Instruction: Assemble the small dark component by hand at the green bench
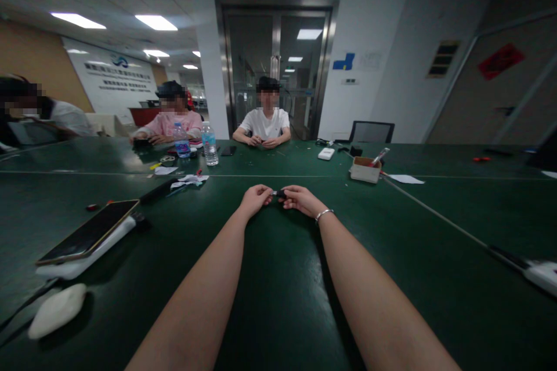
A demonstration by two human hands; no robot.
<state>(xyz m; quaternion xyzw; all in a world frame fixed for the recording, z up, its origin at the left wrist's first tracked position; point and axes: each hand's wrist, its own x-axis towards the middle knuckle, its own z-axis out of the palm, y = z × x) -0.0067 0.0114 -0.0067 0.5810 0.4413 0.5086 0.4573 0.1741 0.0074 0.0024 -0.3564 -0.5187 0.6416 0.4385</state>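
A small black object with a silvery end [278,193] is held between my two hands above the green table; its kind is too small to make out. My left hand [256,199] pinches it at the silvery end, thumb against fingers. From the other side, the fingers of my right hand [301,199] are closed on its black part. Both forearms stretch forward across the table, and a silver bracelet [324,217] circles my right wrist.
At left, a phone [89,231] rests on a white box beside a pale rounded object [58,310]. Water bottles [209,145] and papers [190,180] lie farther back. A small box [365,171] stands at right. Several people sit around the table [278,301], one directly opposite.
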